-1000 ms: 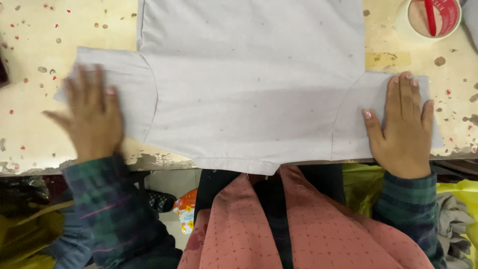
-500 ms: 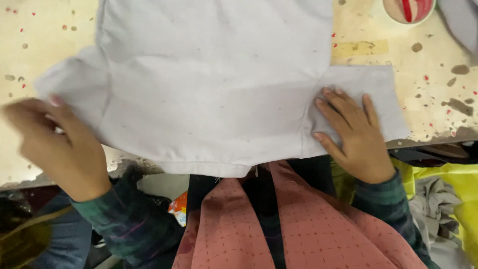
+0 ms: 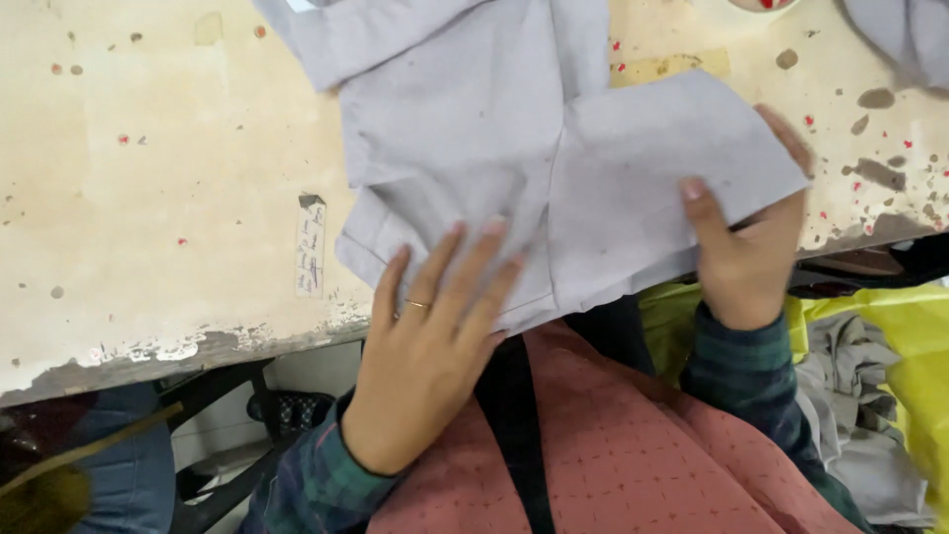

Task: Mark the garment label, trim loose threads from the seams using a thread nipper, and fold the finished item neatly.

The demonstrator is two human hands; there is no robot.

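Note:
A pale grey garment (image 3: 465, 129) lies folded over on a worn cream table (image 3: 168, 188). My left hand (image 3: 430, 341) rests flat on its folded near edge, fingers spread, a ring on one finger. My right hand (image 3: 741, 247) grips the garment's right sleeve (image 3: 662, 168) at the table's front edge, thumb on top and fingers beneath the cloth.
A small paper label (image 3: 309, 244) is stuck on the table left of the garment. More grey cloth (image 3: 905, 35) lies at the top right. A yellow bag (image 3: 890, 336) with grey fabric stands at the right below the table. Paint spots mark the tabletop.
The left sleeve side of the garment has been folded over toward the middle. My left hand moved right onto the fold. My right hand went from flat on the sleeve to gripping it.

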